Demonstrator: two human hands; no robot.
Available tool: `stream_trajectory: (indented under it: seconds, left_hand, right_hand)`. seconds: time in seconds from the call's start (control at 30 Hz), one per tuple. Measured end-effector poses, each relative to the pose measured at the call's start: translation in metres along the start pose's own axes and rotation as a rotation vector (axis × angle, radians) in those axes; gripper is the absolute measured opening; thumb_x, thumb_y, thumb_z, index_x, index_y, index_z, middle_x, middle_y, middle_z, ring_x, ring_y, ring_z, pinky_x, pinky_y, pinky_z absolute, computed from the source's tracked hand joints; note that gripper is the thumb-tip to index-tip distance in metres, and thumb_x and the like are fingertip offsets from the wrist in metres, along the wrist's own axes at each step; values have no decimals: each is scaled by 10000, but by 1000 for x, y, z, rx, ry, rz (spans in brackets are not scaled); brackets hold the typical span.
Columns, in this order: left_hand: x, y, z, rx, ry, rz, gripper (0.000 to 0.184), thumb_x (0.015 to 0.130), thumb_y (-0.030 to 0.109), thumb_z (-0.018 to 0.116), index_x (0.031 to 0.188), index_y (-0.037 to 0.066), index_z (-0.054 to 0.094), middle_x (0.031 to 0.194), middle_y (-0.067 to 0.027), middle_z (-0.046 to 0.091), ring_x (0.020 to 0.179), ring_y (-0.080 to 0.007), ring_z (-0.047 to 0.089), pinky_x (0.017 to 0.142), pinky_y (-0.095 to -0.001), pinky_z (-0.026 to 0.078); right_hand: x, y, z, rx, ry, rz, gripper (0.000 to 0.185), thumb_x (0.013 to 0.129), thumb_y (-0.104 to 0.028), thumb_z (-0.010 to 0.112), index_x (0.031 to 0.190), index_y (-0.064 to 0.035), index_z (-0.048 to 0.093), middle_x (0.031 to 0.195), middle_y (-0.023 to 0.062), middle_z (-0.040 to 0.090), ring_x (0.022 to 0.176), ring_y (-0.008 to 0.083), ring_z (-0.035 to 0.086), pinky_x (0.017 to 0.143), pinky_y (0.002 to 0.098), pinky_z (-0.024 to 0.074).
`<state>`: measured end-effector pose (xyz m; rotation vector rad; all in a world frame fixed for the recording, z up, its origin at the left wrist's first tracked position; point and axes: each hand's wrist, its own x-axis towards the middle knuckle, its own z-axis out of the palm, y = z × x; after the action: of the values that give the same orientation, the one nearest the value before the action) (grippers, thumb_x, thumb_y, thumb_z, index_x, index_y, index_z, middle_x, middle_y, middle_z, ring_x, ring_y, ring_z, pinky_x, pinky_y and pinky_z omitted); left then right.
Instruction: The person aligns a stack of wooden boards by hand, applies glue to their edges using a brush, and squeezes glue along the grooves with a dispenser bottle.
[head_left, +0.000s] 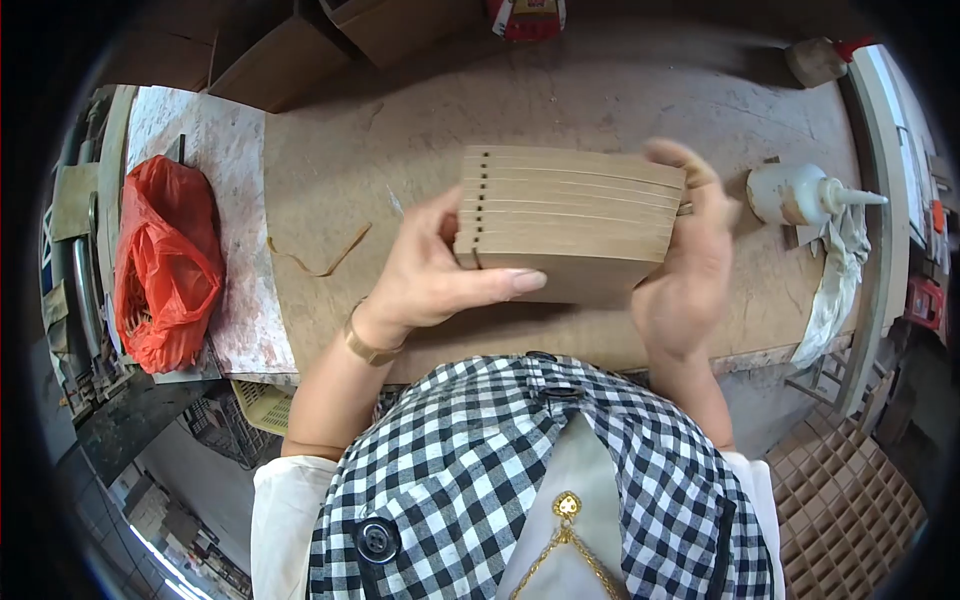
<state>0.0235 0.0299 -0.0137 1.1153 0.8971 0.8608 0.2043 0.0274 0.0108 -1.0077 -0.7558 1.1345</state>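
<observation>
One stack of brown boards (570, 205), dark marks at its left end, was held over the desk (420, 130). Hazard: layers, seemingly loose, could have slid or fanned if either hand's pressure slackened or went uneven. Left hand (425, 265): fingers parted, grasped the left end, thumb along the near side. Right hand (690, 280), blurred: fingers curled round the right end.

The right hand's fingers (700, 178) are motion-blurred.
</observation>
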Motion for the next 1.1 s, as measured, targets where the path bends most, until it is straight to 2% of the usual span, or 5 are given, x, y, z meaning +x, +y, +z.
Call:
stream_trajectory:
  seconds: [0.2,0.4,0.7,0.9,1.1]
  left_hand:
    - [-20,-4,3,7,-45,182,543,574,26,785,1061,-3,546,929,-108,633,786,-153,607,733,-238,488]
    - [-33,-1,11,166,-31,148,545,583,17,777,1074,3,543,943,-99,631,804,-145,600,756,-230,477]
    - [-34,-10,19,-63,32,-6,533,599,0,763,1083,8,540,941,-90,630,814,-142,595,763,-215,464]
    - [-23,-21,22,-74,23,16,518,613,-1,757,1082,9,538,945,-87,628,817,-138,591,759,-212,462]
    - [-20,-24,19,-30,-26,15,504,629,-2,746,1086,13,533,942,-81,628,819,-135,588,756,-215,463]
  right_hand:
    - [3,1,-51,148,20,106,429,951,-345,303,1133,16,446,1037,168,538,930,190,538,775,305,437]
    - [-11,9,-58,135,-26,211,418,952,-331,306,1133,15,455,1041,176,534,915,193,534,778,296,428]
    - [-29,-2,-33,64,-173,233,357,950,-283,365,1117,11,477,953,97,550,842,122,524,750,222,400]
    - [-33,2,-20,-262,-131,148,287,951,-265,364,1034,-32,508,962,65,532,857,91,479,744,208,357]
    - [-30,10,-19,-308,-28,90,205,946,-207,388,883,-46,499,790,-16,463,720,43,381,664,180,307]
